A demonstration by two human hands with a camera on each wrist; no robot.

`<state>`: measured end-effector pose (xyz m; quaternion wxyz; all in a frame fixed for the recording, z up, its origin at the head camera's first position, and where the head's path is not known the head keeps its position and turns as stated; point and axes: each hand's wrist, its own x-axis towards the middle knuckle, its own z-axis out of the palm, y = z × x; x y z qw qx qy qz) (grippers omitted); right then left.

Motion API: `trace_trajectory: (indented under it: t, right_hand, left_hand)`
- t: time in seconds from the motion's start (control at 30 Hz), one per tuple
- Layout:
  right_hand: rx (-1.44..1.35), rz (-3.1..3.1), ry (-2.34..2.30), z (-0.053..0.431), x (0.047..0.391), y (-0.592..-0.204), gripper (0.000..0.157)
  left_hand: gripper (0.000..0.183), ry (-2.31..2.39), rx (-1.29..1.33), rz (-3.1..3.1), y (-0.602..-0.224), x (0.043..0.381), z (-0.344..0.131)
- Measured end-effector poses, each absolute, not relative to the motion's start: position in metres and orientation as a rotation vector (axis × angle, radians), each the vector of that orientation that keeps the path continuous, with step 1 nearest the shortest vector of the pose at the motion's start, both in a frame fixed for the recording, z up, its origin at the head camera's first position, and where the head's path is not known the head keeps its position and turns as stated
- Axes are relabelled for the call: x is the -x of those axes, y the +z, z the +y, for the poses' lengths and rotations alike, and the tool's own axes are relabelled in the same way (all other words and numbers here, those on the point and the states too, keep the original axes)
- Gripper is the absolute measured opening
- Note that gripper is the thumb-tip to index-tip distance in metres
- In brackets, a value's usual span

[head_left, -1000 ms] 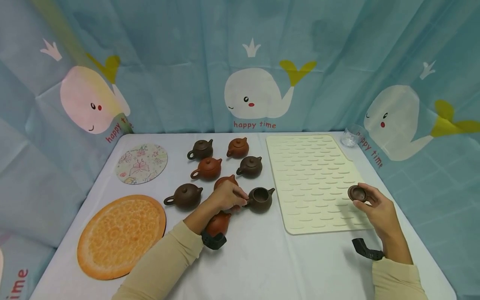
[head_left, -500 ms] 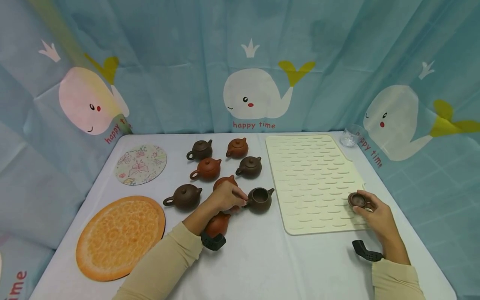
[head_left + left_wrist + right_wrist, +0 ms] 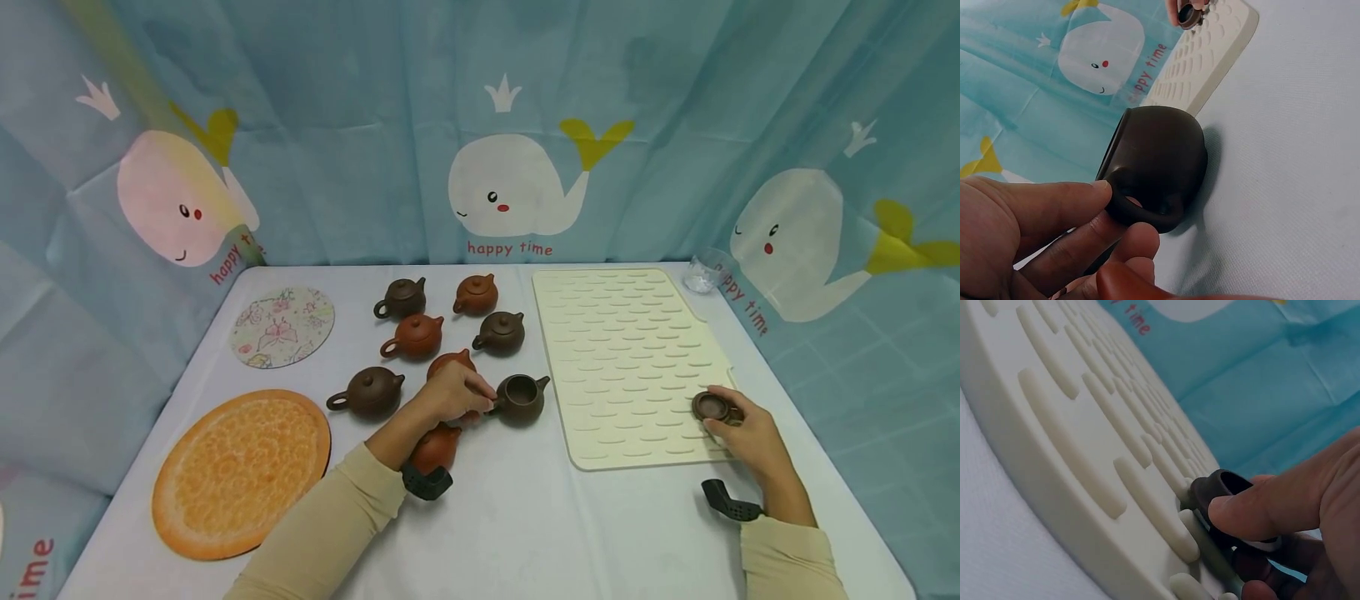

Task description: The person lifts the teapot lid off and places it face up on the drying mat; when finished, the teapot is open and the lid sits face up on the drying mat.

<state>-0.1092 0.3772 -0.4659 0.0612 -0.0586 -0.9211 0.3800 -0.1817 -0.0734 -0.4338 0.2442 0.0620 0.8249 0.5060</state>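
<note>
A lidless dark brown teapot [image 3: 525, 412] stands on the white cloth left of the cream ridged mat [image 3: 618, 362]. My left hand [image 3: 456, 393] pinches its loop handle; in the left wrist view, thumb and fingertips meet around the handle of the teapot [image 3: 1163, 147]. At the mat's right edge my right hand [image 3: 756, 437] holds the small dark teapot lid [image 3: 709, 406], hollow underside facing up. The right wrist view shows the thumb pressed on the rim of the lid [image 3: 1207, 490], close over the ridges. A reddish teapot [image 3: 452, 362] sits partly hidden behind my left hand.
Another reddish teapot [image 3: 433, 452] lies under my left wrist. Several lidded teapots, among them a dark one [image 3: 373, 393], stand farther left and back. A pizza-like round mat [image 3: 243, 475] and a floral round mat [image 3: 282, 327] lie left. A clear cup [image 3: 701, 273] stands back right.
My right hand has lowered the lid towards the mat's right edge and tipped it so its hollow side faces more upward. My left hand stays on the teapot handle.
</note>
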Motion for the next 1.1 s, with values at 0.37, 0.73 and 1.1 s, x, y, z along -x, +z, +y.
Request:
trace_trajectory:
  t: [0.37,0.73,1.1]
  right_hand:
    - [0.163,-2.868,1.123,0.378,0.109,-0.464,0.06]
    - [0.185,-2.84,1.162,0.377,0.103,-0.454,0.063]
    - [0.206,-2.768,1.17,0.378,0.099,-0.441,0.06]
  left_hand:
    - [0.007,1.369,-0.165,2.252,-0.432,0.181,-0.073]
    - [0.008,1.372,-0.182,2.264,-0.431,0.181,-0.074]
    - [0.017,1.411,-0.163,2.308,-0.402,0.179,-0.084]
